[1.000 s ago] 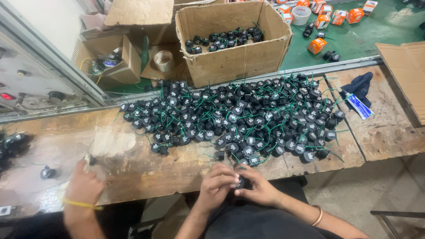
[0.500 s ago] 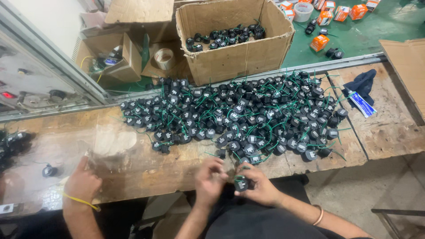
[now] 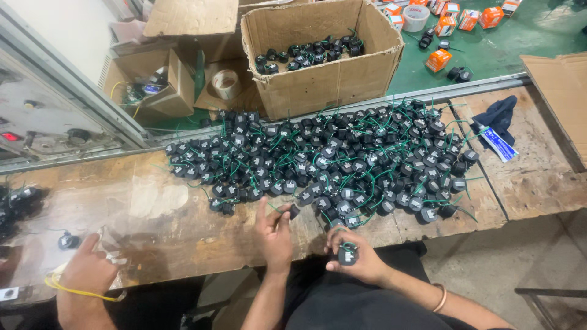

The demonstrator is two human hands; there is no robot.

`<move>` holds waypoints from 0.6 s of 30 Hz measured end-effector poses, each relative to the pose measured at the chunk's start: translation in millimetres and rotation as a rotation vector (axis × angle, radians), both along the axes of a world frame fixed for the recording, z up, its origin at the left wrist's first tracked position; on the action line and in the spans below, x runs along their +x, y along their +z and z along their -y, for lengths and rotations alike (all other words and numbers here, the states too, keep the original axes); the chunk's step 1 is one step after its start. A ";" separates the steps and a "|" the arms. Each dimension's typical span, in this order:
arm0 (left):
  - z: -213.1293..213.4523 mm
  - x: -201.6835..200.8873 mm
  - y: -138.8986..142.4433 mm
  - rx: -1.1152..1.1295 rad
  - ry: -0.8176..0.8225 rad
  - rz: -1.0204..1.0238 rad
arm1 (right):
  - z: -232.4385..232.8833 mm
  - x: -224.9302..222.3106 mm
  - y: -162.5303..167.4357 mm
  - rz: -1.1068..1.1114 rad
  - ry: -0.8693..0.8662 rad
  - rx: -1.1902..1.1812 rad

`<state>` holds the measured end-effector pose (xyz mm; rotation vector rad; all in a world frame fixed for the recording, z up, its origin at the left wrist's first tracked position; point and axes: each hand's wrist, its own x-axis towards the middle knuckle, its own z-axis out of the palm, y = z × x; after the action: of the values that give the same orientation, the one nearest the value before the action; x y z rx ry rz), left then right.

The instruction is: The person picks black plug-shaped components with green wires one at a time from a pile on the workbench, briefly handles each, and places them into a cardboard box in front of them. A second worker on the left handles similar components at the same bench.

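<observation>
An open cardboard box [image 3: 330, 67] on the green floor [image 3: 520, 49] holds a shallow layer of black components with green wires. A smaller box [image 3: 150, 85] stands beside a tape roll [image 3: 225, 83]. A worn wooden workbench [image 3: 183, 226] carries a wide pile of black components [image 3: 330, 159].

The right hand [image 3: 358, 260] is closed around one black component [image 3: 347, 254] at the bench's near edge; its axis cannot be determined. The left hand [image 3: 275, 235] pinches a second component [image 3: 294, 211] between thumb and fingertips, just beside the pile. A co-worker's hand [image 3: 85, 269] rests at the far left.
</observation>
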<state>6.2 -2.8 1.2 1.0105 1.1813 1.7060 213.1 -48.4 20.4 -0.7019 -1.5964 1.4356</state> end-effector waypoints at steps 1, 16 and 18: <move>4.4 -2.4 3.7 0.054 -0.076 0.087 | 0.5 0.6 -0.8 -0.024 -0.015 -0.001; 35.6 0.4 56.6 0.546 -0.311 -0.597 | 3.2 5.3 -12.6 0.189 -0.240 0.054; 35.1 1.6 42.0 0.464 -0.341 -0.617 | 4.0 3.3 -8.6 0.273 -0.293 0.164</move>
<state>7.8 -37.9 43.3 2.0034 0.8967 1.4569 216.4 -52.4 11.8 -1.0208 -1.7110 1.0170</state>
